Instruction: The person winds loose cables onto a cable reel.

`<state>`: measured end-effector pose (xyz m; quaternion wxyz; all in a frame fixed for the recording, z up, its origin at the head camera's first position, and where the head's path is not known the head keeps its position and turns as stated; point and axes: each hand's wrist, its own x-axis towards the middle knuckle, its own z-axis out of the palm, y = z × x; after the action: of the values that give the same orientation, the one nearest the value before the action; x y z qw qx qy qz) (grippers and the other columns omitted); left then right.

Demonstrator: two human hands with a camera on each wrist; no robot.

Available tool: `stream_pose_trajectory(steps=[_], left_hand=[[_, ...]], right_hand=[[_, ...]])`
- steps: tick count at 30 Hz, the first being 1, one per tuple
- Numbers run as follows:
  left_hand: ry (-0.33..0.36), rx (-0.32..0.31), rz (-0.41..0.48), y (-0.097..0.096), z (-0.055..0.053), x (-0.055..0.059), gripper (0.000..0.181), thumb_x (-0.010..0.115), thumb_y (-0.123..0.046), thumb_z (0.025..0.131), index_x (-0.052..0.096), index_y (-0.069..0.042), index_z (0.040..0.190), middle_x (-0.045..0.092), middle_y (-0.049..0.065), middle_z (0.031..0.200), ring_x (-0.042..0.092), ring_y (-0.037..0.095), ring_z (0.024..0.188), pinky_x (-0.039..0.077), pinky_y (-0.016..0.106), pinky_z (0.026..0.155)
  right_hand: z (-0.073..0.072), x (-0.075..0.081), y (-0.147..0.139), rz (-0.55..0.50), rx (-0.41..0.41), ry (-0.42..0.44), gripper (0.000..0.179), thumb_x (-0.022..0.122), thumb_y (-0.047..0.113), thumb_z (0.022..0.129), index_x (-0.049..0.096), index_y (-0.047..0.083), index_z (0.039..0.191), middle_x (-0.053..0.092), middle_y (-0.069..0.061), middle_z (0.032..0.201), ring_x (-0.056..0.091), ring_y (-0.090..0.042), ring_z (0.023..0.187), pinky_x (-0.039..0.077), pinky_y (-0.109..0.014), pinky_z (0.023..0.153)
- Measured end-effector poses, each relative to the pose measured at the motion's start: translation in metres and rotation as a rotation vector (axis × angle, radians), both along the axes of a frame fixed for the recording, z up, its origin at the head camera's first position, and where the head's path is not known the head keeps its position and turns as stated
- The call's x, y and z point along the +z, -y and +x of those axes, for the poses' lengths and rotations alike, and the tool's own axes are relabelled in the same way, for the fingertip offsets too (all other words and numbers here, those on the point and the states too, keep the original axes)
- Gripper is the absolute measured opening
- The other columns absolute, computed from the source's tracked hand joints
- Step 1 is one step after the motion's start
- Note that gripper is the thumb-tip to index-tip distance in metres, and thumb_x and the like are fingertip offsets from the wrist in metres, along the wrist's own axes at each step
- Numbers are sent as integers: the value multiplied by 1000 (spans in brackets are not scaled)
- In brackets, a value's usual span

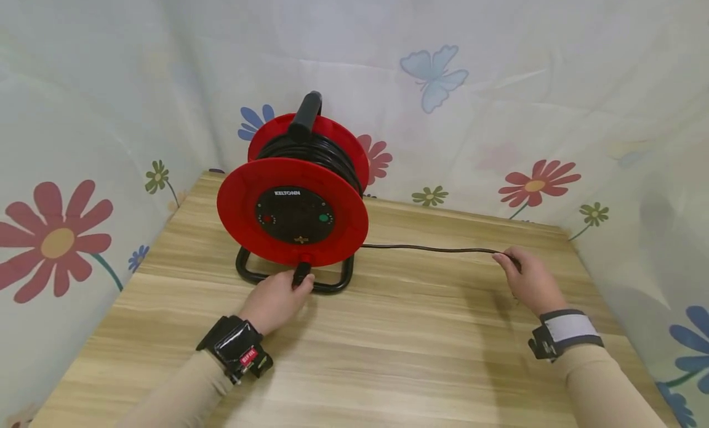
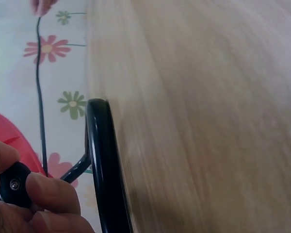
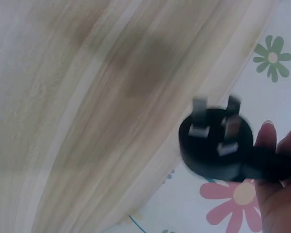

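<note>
A red cable reel (image 1: 232,212) wound with black cable (image 1: 327,152) stands on its black tubular frame at the left of the table. My left hand (image 1: 277,298) pinches the reel's small black crank knob (image 2: 15,184) at the bottom of the front disc. To the right, my right hand (image 1: 533,281) holds the free end of the cable between thumb and fingers. A black plug (image 3: 216,143) with metal prongs sticks out from that grip in the right wrist view. Between reel and right hand the cable (image 1: 426,248) runs nearly straight, just above the table.
The reel's black carrying handle (image 1: 306,117) points up at the top. Below the knob lies the frame's front bar (image 1: 332,287). Wood-grain table (image 1: 388,354) spreads under both arms, with flower-printed curtain (image 1: 498,108) along its back and sides.
</note>
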<state>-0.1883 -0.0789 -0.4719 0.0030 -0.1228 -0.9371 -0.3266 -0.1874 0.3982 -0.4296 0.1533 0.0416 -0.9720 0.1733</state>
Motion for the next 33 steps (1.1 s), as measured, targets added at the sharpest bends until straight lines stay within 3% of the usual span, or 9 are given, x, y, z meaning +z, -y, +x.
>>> stream_pose_trajectory(steps=[8, 12, 17, 24, 33], left_hand=[[105, -6, 46, 7, -8, -3, 48, 44, -49, 94, 51, -17, 60, 43, -2, 55, 46, 18, 52, 35, 31, 47], [166, 21, 70, 14, -10, 2, 48, 46, -48, 92, 48, -18, 55, 40, -4, 50, 41, 16, 46, 31, 29, 43], [245, 27, 112, 22, -9, 13, 49, 46, -45, 93, 60, -11, 60, 39, -5, 47, 39, 15, 42, 26, 26, 40], [246, 12, 116, 34, -8, 19, 47, 48, -43, 94, 65, -5, 71, 40, -4, 49, 39, 15, 45, 28, 26, 42], [218, 58, 128, 54, -10, 19, 47, 50, -46, 93, 56, -10, 65, 36, -3, 51, 37, 17, 45, 26, 26, 41]], right_hand=[[7, -3, -5, 36, -26, -13, 39, 52, 35, 97, 62, 0, 81, 49, -10, 68, 43, -22, 58, 34, -34, 50], [8, -9, -5, 62, -21, -23, 45, 52, 41, 96, 59, 3, 73, 47, -7, 62, 43, -19, 52, 34, -33, 49], [7, -14, 0, 70, -19, -2, 49, 47, 46, 97, 60, 3, 76, 52, -4, 55, 44, -15, 46, 36, -31, 47], [7, -14, 7, 40, -28, 14, 47, 46, 45, 97, 60, 3, 81, 52, -6, 59, 43, -17, 48, 35, -32, 46], [3, -16, 16, 40, -2, -11, 38, 50, 41, 96, 60, 6, 86, 50, -6, 63, 43, -18, 53, 34, -33, 49]])
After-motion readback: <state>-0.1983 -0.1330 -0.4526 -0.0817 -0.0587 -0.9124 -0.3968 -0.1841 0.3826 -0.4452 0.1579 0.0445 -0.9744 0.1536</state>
